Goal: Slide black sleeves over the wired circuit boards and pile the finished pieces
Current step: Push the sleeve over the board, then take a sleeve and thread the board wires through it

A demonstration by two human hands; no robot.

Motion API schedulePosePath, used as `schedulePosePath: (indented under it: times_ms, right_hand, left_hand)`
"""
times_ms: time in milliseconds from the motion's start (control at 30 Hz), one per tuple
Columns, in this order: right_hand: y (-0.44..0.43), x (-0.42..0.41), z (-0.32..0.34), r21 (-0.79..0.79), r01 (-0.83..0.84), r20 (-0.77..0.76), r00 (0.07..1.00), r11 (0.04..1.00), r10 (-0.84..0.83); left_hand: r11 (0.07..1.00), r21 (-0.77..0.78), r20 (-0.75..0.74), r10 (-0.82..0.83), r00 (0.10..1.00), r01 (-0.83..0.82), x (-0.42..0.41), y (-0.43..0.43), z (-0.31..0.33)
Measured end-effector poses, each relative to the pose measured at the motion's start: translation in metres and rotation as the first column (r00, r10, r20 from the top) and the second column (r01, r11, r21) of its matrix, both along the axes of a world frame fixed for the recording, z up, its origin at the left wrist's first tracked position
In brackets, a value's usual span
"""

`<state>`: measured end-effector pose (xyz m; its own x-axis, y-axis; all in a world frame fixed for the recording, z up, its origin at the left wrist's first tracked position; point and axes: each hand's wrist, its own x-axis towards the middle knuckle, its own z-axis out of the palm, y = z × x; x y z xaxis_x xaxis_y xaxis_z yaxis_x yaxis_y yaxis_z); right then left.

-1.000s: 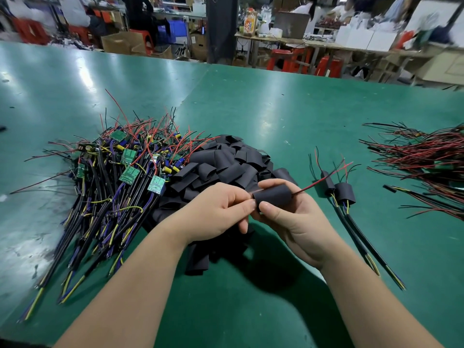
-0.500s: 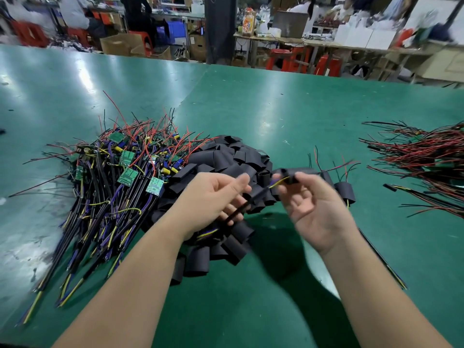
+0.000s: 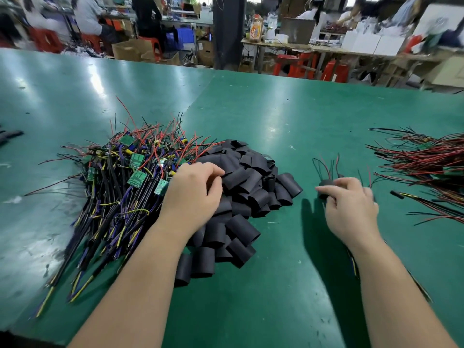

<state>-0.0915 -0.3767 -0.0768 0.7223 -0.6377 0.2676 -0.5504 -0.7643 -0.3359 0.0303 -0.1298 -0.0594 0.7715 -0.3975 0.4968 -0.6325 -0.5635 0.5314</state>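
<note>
Head view: the left hand [image 3: 193, 192] lies on the near-left part of the heap of black sleeves [image 3: 251, 187], fingers curled down into it. Their tips touch a sleeve, but the thumb is hidden, so I cannot tell if anything is pinched. The wired circuit boards [image 3: 120, 187] are piled just left of that hand, against the sleeves. Well to the right, the right hand [image 3: 351, 207] arches over a finished piece [image 3: 326, 183] on the desk [image 3: 276, 116], fingers bent and touching it. Whether it grips is hidden. Most of the piece is covered. Its thin red and black leads point away from the person, and its cable runs back under the wrist, so it lies near-to-far.
</note>
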Motion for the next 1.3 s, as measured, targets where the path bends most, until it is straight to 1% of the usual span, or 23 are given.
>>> schedulePosePath:
  times_ms: [33, 67, 100, 167, 200, 267, 333, 500, 633, 700, 800, 867, 933, 967, 1000, 1033, 1067, 1100, 1133, 1167, 1200, 1233, 1300]
  right_hand:
    - [0.001, 0.001, 0.0, 0.0, -0.014, -0.073, 0.997, 1.0, 0.014]
    - [0.002, 0.002, 0.0, 0.007, -0.013, -0.135, 0.991, 1.0, 0.013]
    - [0.003, 0.002, 0.0, 0.013, 0.0, -0.164, 0.987, 1.0, 0.003]
    - [0.004, 0.001, 0.002, 0.031, 0.028, -0.128, 0.992, 0.999, -0.024]
    - [0.005, 0.0, 0.003, 0.039, 0.037, -0.09, 0.995, 0.999, -0.034]
    - [0.009, 0.0, 0.003, 0.063, 0.037, -0.021, 0.999, 0.997, -0.035]
    - [0.015, 0.0, 0.005, 0.084, 0.01, 0.027, 1.0, 0.996, -0.013]
    - [0.028, 0.0, 0.008, 0.099, -0.049, 0.091, 0.995, 0.994, 0.04]
    - [0.035, -0.003, 0.012, 0.099, -0.093, 0.202, 0.977, 0.991, 0.072]
    - [0.04, -0.004, 0.015, 0.096, -0.091, 0.269, 0.961, 0.991, 0.062]
    - [0.047, -0.005, 0.015, 0.092, -0.107, 0.371, 0.926, 0.99, 0.065]
    - [0.05, -0.005, 0.015, 0.105, -0.167, 0.417, 0.902, 0.98, 0.109]
    - [0.054, -0.006, 0.016, 0.186, -0.262, 0.465, 0.873, 0.947, 0.15]
    - [0.056, -0.006, 0.018, 0.282, -0.326, 0.498, 0.854, 0.902, 0.153]
    - [0.059, -0.006, 0.019, 0.398, -0.4, 0.53, 0.835, 0.826, 0.149]
    - [0.064, -0.005, 0.021, 0.514, -0.475, 0.554, 0.819, 0.714, 0.145]
    - [0.071, -0.004, 0.022, 0.621, -0.545, 0.576, 0.805, 0.563, 0.143]
    - [0.077, -0.003, 0.022, 0.709, -0.597, 0.597, 0.792, 0.376, 0.131]
    - [0.084, -0.002, 0.022, 0.766, -0.621, 0.614, 0.783, 0.166, 0.097]
    - [0.09, 0.001, 0.021, 0.785, -0.619, 0.618, 0.784, 0.0, 0.055]
    - [0.095, 0.003, 0.019, 0.782, -0.614, 0.619, 0.785, -0.103, 0.023]
    - [0.098, 0.005, 0.019, 0.775, -0.617, 0.623, 0.783, -0.138, -0.004]
    - [0.101, 0.008, 0.02, 0.769, -0.628, 0.625, 0.778, -0.12, -0.061]
  left_hand:
    - [0.995, 0.047, 0.078, 0.08, 0.994, -0.084, 0.002, 0.002, -0.001]
    - [0.979, 0.056, 0.129, 0.185, 0.974, -0.194, 0.003, 0.003, 0.0]
    - [0.948, 0.039, 0.146, 0.307, 0.94, -0.316, 0.004, 0.006, 0.001]
    - [0.855, 0.018, 0.102, 0.514, 0.852, -0.518, 0.009, 0.014, 0.004]
    - [0.815, 0.052, 0.059, 0.575, 0.816, -0.577, 0.012, 0.019, 0.005]
    - [0.759, 0.173, -0.009, 0.639, 0.769, -0.628, 0.021, 0.03, 0.006]
    - [0.726, 0.239, -0.017, 0.667, 0.745, -0.645, 0.025, 0.035, 0.006]
    - [0.697, 0.227, 0.0, 0.699, 0.715, -0.681, 0.029, 0.037, 0.004]
    - [0.672, 0.234, 0.005, 0.722, 0.692, -0.702, 0.034, 0.036, 0.0]
    - [0.686, 0.145, 0.003, 0.72, 0.694, -0.713, 0.033, 0.033, 0.001]
    - [0.727, -0.147, 0.04, 0.682, 0.731, -0.67, 0.029, 0.032, 0.007]
    - [0.781, -0.334, 0.108, 0.588, 0.802, -0.527, 0.025, 0.033, 0.014]
    - [0.84, -0.428, 0.183, 0.443, 0.878, -0.335, 0.019, 0.031, 0.02]
    - [0.869, -0.429, 0.216, 0.363, 0.906, -0.246, 0.015, 0.028, 0.022]
    - [0.902, -0.403, 0.244, 0.272, 0.931, -0.158, 0.01, 0.024, 0.023]
    - [0.932, -0.357, 0.259, 0.166, 0.951, -0.065, 0.005, 0.02, 0.023]
    - [0.953, -0.302, 0.252, 0.048, 0.966, 0.031, 0.0, 0.014, 0.022]
    - [0.96, -0.248, 0.224, -0.07, 0.972, 0.127, -0.006, 0.009, 0.021]
    - [0.957, -0.198, 0.188, -0.176, 0.966, 0.213, -0.011, 0.003, 0.019]
    - [0.947, -0.15, 0.16, -0.259, 0.953, 0.283, -0.016, -0.002, 0.017]
    - [0.936, -0.103, 0.14, -0.32, 0.937, 0.335, -0.02, -0.006, 0.016]
    - [0.926, -0.062, 0.124, -0.364, 0.923, 0.374, -0.023, -0.01, 0.014]
    - [0.907, -0.016, 0.075, -0.419, 0.905, 0.421, -0.025, -0.013, 0.01]
